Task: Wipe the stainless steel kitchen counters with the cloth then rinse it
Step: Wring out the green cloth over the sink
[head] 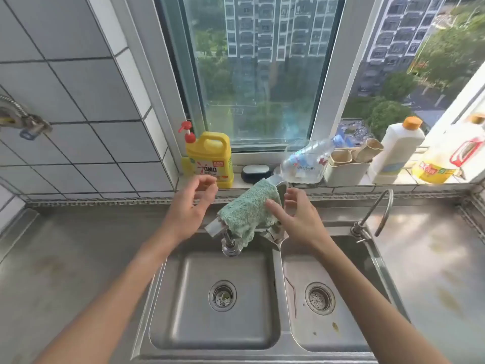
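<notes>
Green terry cloth is draped over the faucet spout at the back of the double sink, one end hanging toward the left basin. Right hand is open, fingers spread, thumb laid on the cloth's right edge — nothing gripped. Left hand is held just left of the cloth, apart from it, fingers loosely curled, empty. No water is seen running. Steel counters on both sides look smeared and blotchy; whether wiping is finished cannot be told. Draping is judged a parking or drying spot — either pickup is about to be made or the cloth is being hung. Detergent bottle stands on the sill behind.
</notes>
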Motion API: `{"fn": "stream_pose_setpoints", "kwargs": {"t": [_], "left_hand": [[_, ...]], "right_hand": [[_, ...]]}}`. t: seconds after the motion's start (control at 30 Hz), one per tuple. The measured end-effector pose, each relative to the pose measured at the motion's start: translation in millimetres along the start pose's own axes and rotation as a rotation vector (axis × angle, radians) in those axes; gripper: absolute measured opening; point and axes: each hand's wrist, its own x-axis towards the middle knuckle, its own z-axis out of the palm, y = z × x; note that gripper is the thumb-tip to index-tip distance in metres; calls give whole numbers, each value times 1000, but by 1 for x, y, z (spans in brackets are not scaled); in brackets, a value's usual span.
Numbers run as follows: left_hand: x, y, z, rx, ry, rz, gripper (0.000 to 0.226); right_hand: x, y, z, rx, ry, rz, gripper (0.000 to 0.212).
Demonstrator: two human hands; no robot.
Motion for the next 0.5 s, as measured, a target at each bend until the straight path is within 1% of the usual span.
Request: {"fn": "stream_pose_setpoints", "kwargs": {"t": [0.07,0.13,0.2,0.23,0.3,0.33,0.4,0.47,0.5], "left_hand": [[30,4,14,-66,-233,-66,53],[60,3,31,-128,-473,-199,79],[76,-10,48,-202,-646,-313,98],[81,-18,54,-216,-699,-348,103],[87,-32,63,-225,-771,-375,103],[89,-36,66,-256,-810,-391,97],[90,-41,70,-329,-863,-393,78],[89,-41,70,-297,-833,-337,63],[89,-38,68,-264,-771,-301,60]], "right_hand": [[9,-5,4,24,-18,141,82],[15,-14,8,27,-51,221,73],[24,-14,15,68,-57,250,75],[27,-14,18,97,-58,253,76],[27,-16,22,143,-55,255,70],[27,-15,24,158,-50,257,65],[27,-15,28,183,-28,264,60],[28,-15,28,193,6,257,57],[28,-16,27,198,25,247,56]]}}
